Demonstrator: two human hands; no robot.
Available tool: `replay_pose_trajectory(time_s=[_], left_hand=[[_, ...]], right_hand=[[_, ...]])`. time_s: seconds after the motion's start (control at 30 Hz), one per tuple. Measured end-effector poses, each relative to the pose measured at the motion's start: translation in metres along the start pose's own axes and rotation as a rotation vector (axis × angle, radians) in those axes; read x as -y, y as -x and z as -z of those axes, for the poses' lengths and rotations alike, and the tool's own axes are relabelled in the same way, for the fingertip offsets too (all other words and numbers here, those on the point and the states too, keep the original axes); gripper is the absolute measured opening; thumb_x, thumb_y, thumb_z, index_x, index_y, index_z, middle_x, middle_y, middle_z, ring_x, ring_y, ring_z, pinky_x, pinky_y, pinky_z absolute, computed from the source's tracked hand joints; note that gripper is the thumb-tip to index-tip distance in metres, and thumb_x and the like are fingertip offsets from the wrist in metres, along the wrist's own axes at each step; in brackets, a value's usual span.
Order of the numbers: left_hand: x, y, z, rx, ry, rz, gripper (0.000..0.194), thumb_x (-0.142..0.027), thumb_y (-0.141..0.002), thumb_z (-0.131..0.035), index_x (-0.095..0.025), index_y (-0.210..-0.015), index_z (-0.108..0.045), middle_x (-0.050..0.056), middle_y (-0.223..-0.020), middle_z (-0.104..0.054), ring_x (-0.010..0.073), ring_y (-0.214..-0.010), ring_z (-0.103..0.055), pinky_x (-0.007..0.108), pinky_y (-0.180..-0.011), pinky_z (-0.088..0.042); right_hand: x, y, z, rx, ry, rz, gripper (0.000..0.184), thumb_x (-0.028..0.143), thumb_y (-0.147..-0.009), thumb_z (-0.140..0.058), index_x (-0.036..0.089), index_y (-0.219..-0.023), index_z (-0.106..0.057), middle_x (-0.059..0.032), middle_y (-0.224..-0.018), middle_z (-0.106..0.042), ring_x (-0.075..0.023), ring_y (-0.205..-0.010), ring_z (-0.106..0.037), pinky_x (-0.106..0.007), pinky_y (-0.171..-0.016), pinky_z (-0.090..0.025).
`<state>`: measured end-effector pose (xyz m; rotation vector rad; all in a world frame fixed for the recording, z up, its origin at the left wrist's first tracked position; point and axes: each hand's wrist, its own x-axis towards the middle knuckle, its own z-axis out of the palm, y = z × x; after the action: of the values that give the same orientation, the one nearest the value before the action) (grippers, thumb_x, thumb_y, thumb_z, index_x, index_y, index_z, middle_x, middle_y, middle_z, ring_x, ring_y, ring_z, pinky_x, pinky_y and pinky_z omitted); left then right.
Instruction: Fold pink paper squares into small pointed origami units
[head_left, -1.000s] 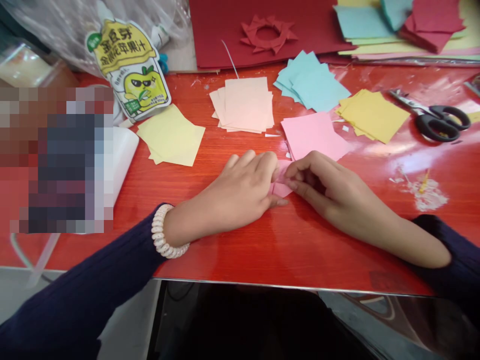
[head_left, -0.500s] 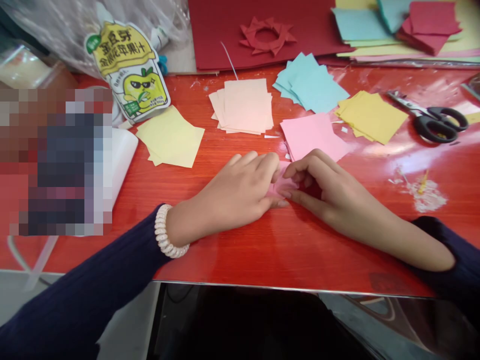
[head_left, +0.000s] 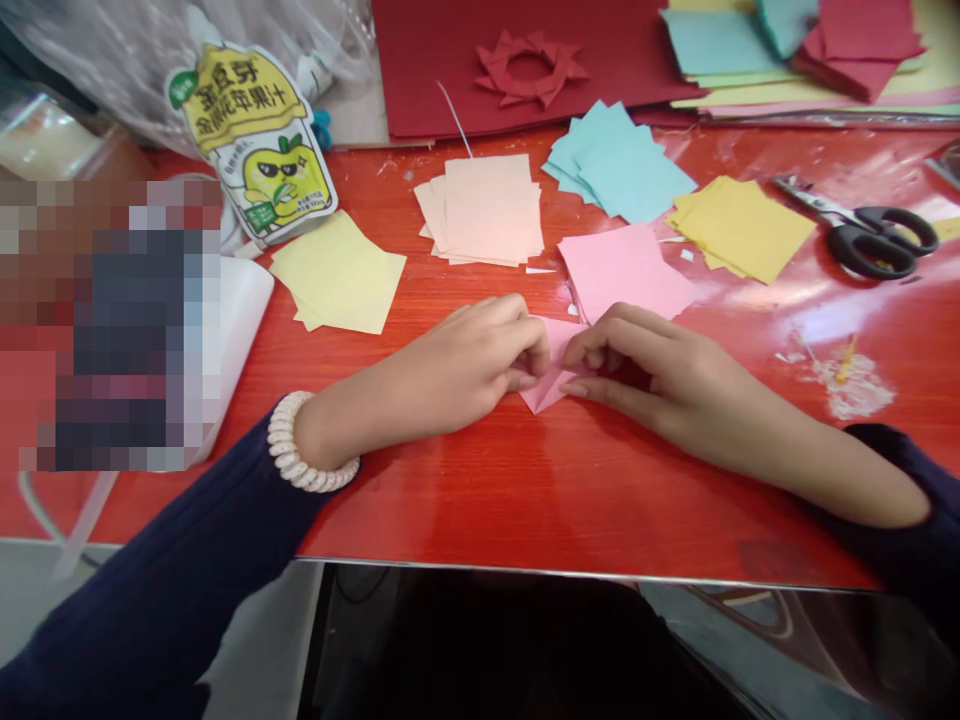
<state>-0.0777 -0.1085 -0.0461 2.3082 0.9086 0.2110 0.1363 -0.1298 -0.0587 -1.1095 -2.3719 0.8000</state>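
Between my hands, low over the red table (head_left: 480, 490), is a small piece of pink paper (head_left: 546, 392) with crease lines and a point toward me. My left hand (head_left: 469, 365) pinches its left edge between thumb and curled fingers. On the other side, my right hand (head_left: 649, 375) holds the right edge, thumb below and fingers bent above. The fingers cover part of the paper. Just behind it lies a stack of pink paper squares (head_left: 622, 272).
Behind are stacks of peach (head_left: 487, 210), light blue (head_left: 626, 165), pale yellow (head_left: 345, 275) and golden yellow (head_left: 746, 230) paper. Black-handled scissors (head_left: 874, 240) lie at right, near white scraps (head_left: 862, 385). A juice pouch (head_left: 274, 150) stands back left; a folded red paper ring (head_left: 529, 70) lies at the back.
My left hand has shifted left, its thumb drawn back from the near edge, so more of the creased pink paper shows. The right hand has barely moved.
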Motion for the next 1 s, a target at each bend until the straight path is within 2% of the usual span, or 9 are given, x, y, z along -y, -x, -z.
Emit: replay_pose_trajectory(time_s=[0.13, 0.43, 0.77, 1.0], left_hand=[[0.0, 0.001, -0.001, -0.015, -0.042, -0.037, 0.01, -0.014, -0.089, -0.048, -0.017, -0.089, -0.056, 0.002, -0.093, -0.052, 0.014, -0.086, -0.05, 0.028, -0.078, -0.039], [-0.004, 0.003, 0.002, -0.003, -0.154, -0.114, 0.005, -0.02, -0.089, -0.052, -0.016, -0.087, -0.055, 0.003, -0.091, -0.054, 0.0156, -0.083, -0.05, 0.029, -0.076, -0.038], [-0.008, 0.003, 0.002, -0.013, -0.202, -0.086, 0.007, -0.013, -0.087, -0.045, -0.017, -0.081, -0.046, 0.004, -0.089, -0.052, 0.0151, -0.076, -0.047, 0.031, -0.072, -0.038], [-0.006, 0.003, 0.001, -0.005, -0.208, -0.086, 0.007, -0.015, -0.088, -0.046, -0.017, -0.081, -0.047, 0.004, -0.09, -0.052, 0.0157, -0.078, -0.048, 0.032, -0.074, -0.038]], right_hand=[[0.002, -0.002, 0.001, -0.009, 0.018, 0.022, 0.004, 0.019, -0.087, -0.055, 0.02, -0.083, -0.056, -0.0048, -0.079, -0.054, -0.0194, -0.077, -0.052, -0.032, -0.066, -0.043], [0.002, -0.003, -0.007, -0.082, 0.069, 0.048, 0.011, 0.019, -0.087, -0.055, 0.019, -0.077, -0.051, -0.0035, -0.074, -0.052, -0.0176, -0.069, -0.048, -0.032, -0.065, -0.04], [0.005, -0.004, -0.008, -0.112, 0.098, 0.027, 0.018, 0.019, -0.086, -0.058, 0.02, -0.072, -0.047, -0.002, -0.07, -0.05, -0.0162, -0.065, -0.046, -0.03, -0.059, -0.038], [0.004, -0.005, -0.01, -0.129, 0.128, 0.024, 0.012, 0.019, -0.087, -0.055, 0.019, -0.075, -0.051, -0.0011, -0.068, -0.051, -0.0158, -0.063, -0.046, -0.03, -0.06, -0.038]])
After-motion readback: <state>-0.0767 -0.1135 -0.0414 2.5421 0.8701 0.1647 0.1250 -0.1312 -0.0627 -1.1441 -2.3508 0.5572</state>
